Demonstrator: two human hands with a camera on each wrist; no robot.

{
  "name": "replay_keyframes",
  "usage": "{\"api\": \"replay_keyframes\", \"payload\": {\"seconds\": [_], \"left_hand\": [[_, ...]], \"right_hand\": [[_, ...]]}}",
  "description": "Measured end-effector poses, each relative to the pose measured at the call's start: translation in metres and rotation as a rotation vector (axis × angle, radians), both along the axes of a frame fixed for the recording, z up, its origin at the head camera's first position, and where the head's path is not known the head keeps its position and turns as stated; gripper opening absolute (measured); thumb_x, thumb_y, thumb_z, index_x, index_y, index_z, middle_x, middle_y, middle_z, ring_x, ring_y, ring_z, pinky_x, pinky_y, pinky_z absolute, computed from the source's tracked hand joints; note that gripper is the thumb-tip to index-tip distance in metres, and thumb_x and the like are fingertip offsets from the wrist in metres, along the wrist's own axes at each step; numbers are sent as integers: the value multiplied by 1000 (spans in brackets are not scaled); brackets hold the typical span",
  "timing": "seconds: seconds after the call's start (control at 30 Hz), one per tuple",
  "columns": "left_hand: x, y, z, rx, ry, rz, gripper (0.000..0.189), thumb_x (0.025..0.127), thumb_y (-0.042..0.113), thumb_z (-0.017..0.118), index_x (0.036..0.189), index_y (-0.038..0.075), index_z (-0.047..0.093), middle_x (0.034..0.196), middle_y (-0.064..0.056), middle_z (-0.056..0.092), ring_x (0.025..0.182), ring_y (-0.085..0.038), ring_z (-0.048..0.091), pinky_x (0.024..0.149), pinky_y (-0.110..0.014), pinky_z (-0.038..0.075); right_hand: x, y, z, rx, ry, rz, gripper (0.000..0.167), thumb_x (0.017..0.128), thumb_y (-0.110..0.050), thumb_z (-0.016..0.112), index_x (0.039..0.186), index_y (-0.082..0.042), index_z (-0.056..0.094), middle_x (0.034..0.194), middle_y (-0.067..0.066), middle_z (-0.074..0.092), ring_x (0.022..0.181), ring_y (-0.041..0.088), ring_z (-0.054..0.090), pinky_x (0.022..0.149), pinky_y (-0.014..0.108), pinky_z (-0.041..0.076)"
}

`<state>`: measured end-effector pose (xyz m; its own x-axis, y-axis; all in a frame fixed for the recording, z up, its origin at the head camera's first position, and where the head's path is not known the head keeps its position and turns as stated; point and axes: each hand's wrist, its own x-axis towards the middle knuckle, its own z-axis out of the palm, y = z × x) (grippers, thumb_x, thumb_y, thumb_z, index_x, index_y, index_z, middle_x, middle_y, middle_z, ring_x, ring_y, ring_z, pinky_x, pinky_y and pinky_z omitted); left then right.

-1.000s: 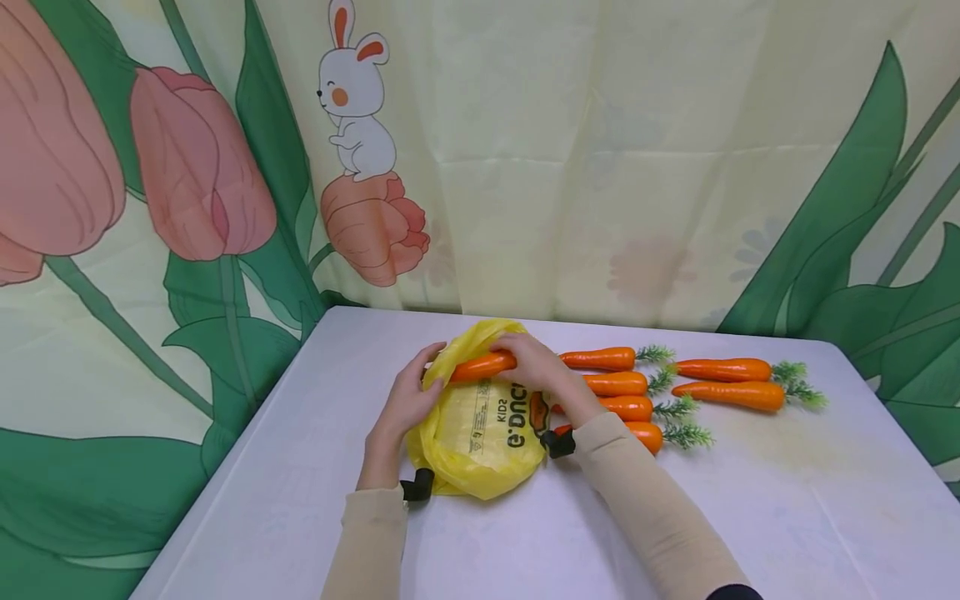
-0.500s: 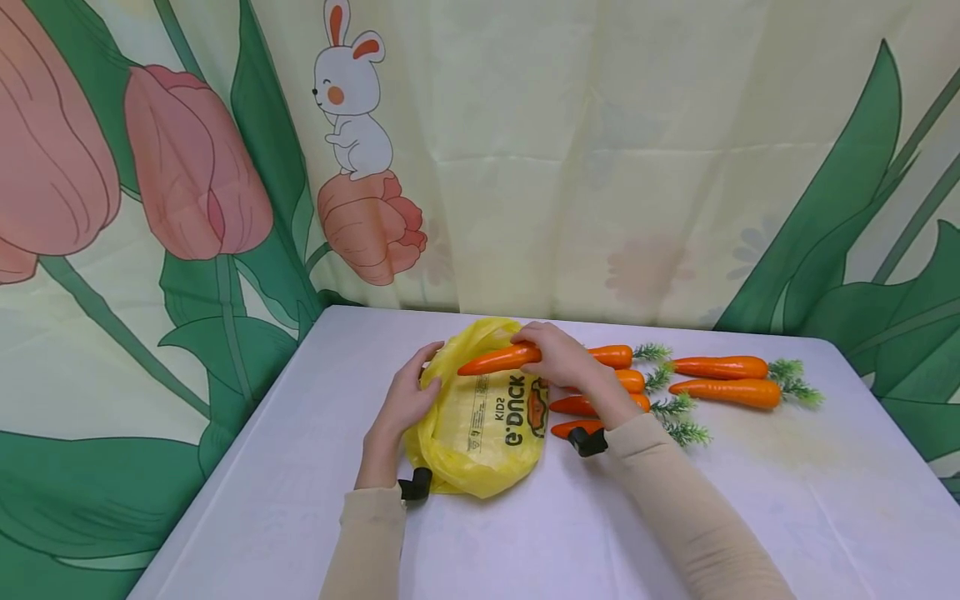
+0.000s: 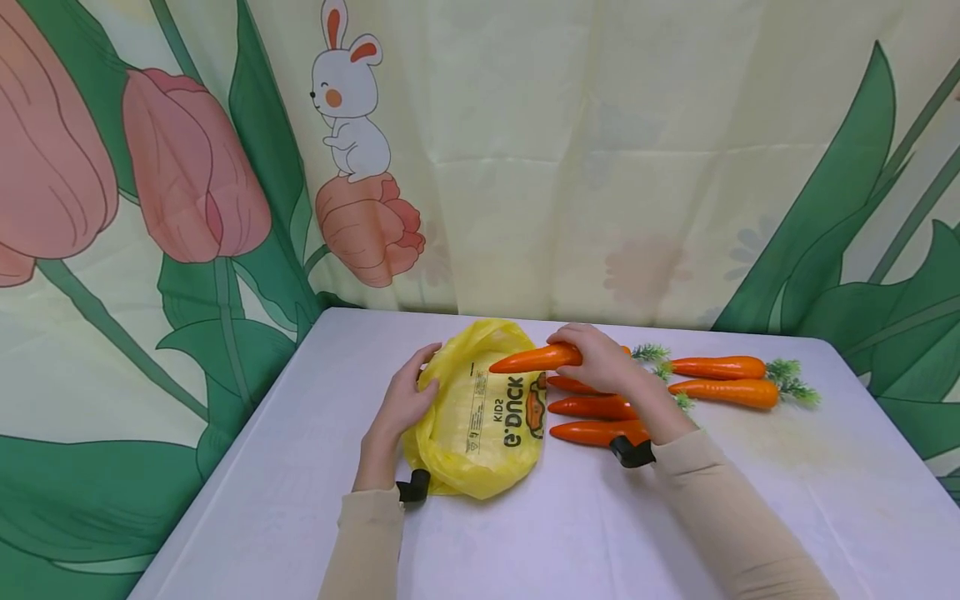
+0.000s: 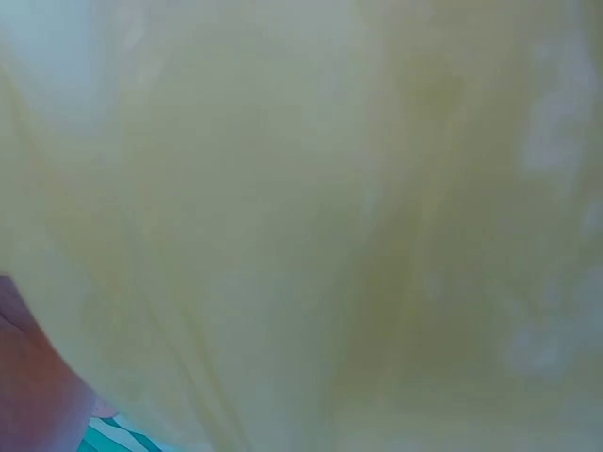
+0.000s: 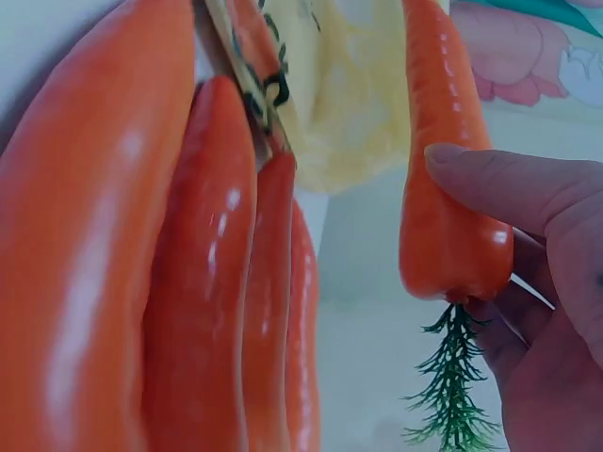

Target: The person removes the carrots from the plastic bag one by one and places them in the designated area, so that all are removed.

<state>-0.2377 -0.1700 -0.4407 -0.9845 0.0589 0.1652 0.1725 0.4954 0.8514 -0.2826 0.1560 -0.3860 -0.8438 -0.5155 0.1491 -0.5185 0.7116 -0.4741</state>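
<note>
A glossy orange carrot (image 3: 528,360) with a green leafy top (image 5: 457,377) is held by my right hand (image 3: 603,362), thumb and fingers at its thick end. Its tip points left, above the printed yellow plastic bag (image 3: 480,467). At the bag's left rim, my left hand (image 3: 405,400) holds the plastic, the thumb on the near side; the far fingers are partly hidden. Plastic fills most of the left wrist view, with only a bit of the left hand at its lower left corner. Several carrots (image 3: 596,432) lie side by side just right of the bag, partly under the right arm.
Farther right, a separate pair of carrots (image 3: 723,394) lies with tops pointing right. Everything rests on a white-covered table (image 3: 525,550). A printed cloth (image 3: 525,208) with tulips and a rabbit hangs along its back edge.
My right hand has drawn the carrot to the right, its tip moving from the bag's mouth out over the printed side. The left hand has stayed at the rim.
</note>
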Motion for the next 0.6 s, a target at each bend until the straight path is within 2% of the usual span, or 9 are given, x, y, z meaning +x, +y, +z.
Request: {"api": "replay_keyframes", "payload": {"seconds": [0.37, 0.6], "left_hand": [[2, 1, -1, -1, 12, -10, 57, 97, 3, 58, 151, 15, 47, 143, -12, 51, 107, -29, 60, 87, -45, 53], [2, 2, 0, 2, 2, -7, 57, 97, 4, 57, 151, 16, 46, 143, -11, 51, 108, -29, 59, 88, -46, 53]], "right_hand": [[12, 43, 2, 2, 37, -25, 42, 87, -5, 78, 126, 0, 65, 127, 18, 61, 118, 38, 53, 102, 57, 43], [20, 67, 11, 5, 40, -42, 42, 87, -3, 76, 127, 1, 64, 129, 20, 59, 120, 40, 51, 104, 59, 40]]}}
